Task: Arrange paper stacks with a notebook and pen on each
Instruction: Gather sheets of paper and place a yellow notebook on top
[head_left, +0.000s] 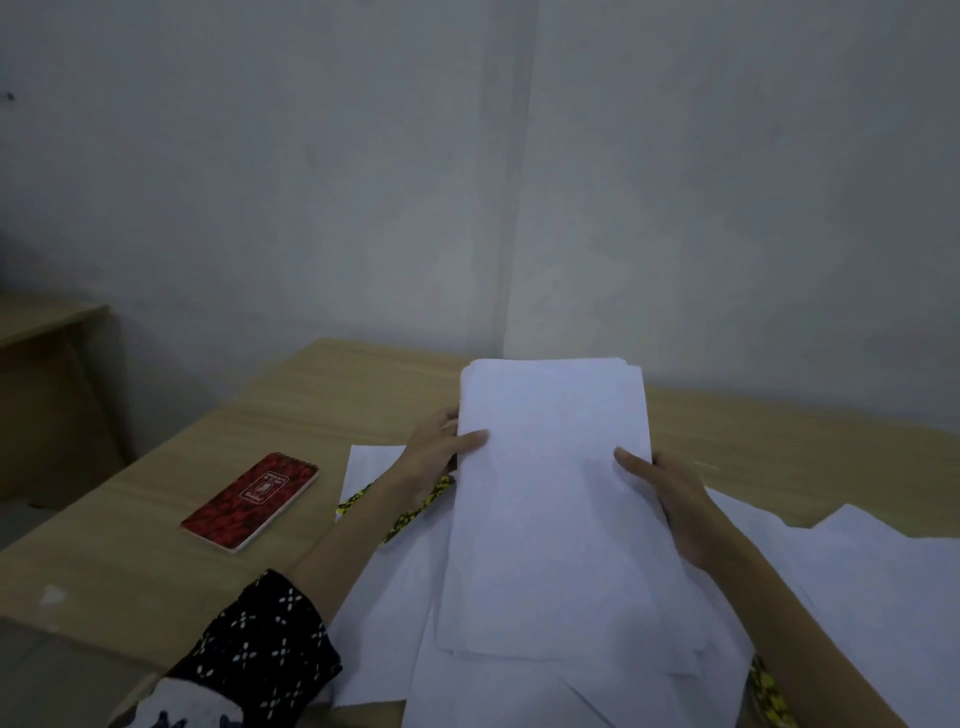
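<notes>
Gripping the stack (553, 499) by its side edges, your left hand (434, 457) and right hand (675, 499) are clenching it above loose sheets (878, 577) on the counter (332, 395). The notebook (251, 500) is lying apart to your left. Uneven top edges are threatening to fan and slip if you're tilting or loosening your hold.

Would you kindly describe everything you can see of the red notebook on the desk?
The red notebook is a slim rectangular pad with a dark red patterned cover and a pale label near its far end. A binding seems to run along that far short edge. It lies closed and flat on the wooden desk, angled diagonally, left of the papers. Nothing rests on it; neither hand touches it.
</notes>
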